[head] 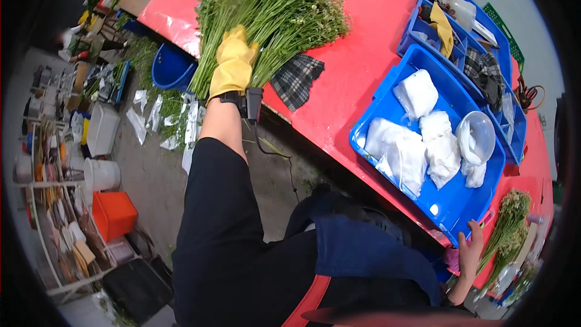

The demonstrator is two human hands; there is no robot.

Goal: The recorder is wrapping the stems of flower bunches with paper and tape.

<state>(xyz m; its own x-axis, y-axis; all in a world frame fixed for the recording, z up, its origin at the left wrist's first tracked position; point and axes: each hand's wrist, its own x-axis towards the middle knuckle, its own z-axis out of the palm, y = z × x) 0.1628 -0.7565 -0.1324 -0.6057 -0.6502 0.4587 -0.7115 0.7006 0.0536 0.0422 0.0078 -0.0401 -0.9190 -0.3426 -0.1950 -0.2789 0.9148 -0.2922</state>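
Observation:
My left hand (233, 56), in a yellow rubber glove, lies on the stems of a large bunch of green flowers (295, 9) with small pale and blue blooms. Its fingers are partly sunk among the stems, and I cannot tell how firmly they close. A dark strap with a cabled black device sits at that wrist. Beside the stems is a dark plaid cloth (297, 79). My bare right hand (470, 247) is at the near corner of a blue plastic tray (454, 209), fingers apart. White wrapped bundles (399, 150) and a clear plastic bowl (475, 138) are in the tray.
The red-covered table (354, 77) also bears a blue divided organizer (463, 41) and a smaller flower bunch (508, 222). A blue bucket (170, 68) stands beside it. Plastic scraps and greenery litter the floor. Shelving (50, 186) and a person (86, 43) are at left.

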